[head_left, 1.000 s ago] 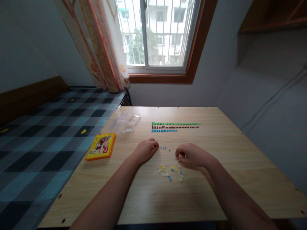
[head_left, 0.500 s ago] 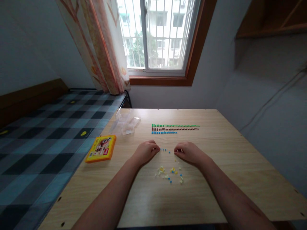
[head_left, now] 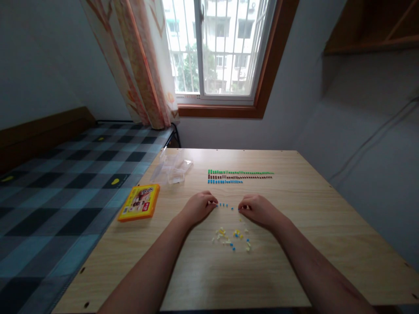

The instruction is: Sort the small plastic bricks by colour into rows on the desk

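My left hand (head_left: 202,205) rests on the wooden table with its fingers pinched at a tiny blue block (head_left: 217,205), at the left end of a short row of blue blocks (head_left: 223,205). Opposite it, my right hand (head_left: 255,206) has thumb and finger closed on another blue bit (head_left: 239,211), partly hidden by the fingertips. A single blue block (head_left: 232,208) lies between the hands. Nearer to me is a loose scatter of pale yellow pieces (head_left: 222,235), with yellow and blue ones among them.
Beyond my hands run lined-up rows of green pieces (head_left: 240,172), brown pieces (head_left: 240,177) and blue pieces (head_left: 225,182). Clear plastic trays (head_left: 173,170) and a yellow-orange box (head_left: 140,203) are at the table's left. A bed (head_left: 98,174) adjoins that side.
The view has shifted very slightly. A blue block now shows at my left fingertips, and a blue bit shows at the right ones. Both hands stay almost where they were.
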Demonstrator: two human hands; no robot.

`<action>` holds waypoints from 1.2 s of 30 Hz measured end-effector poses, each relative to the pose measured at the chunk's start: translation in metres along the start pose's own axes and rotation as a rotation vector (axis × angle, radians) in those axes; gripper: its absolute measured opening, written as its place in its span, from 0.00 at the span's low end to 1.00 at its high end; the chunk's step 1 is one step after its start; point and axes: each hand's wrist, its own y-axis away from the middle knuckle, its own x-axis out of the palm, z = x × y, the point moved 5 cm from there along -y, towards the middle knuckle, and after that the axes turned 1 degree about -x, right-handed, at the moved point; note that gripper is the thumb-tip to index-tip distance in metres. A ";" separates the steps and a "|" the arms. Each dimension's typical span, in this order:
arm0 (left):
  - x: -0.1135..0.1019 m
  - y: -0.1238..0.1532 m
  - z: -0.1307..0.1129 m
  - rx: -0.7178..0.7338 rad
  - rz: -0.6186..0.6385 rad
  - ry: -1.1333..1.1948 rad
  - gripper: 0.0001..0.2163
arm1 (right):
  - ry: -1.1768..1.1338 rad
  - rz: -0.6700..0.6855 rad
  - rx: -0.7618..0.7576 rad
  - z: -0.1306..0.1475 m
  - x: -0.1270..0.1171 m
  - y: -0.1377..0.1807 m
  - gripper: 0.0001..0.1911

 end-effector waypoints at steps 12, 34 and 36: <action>0.002 -0.001 0.002 -0.010 -0.017 -0.005 0.09 | 0.022 -0.003 -0.032 0.011 0.004 -0.002 0.11; 0.003 -0.003 -0.001 -0.016 -0.009 -0.042 0.05 | 0.065 -0.106 0.062 0.010 0.013 -0.013 0.06; 0.004 -0.004 -0.001 -0.024 -0.013 -0.060 0.05 | 0.076 -0.112 0.068 0.010 0.014 -0.014 0.07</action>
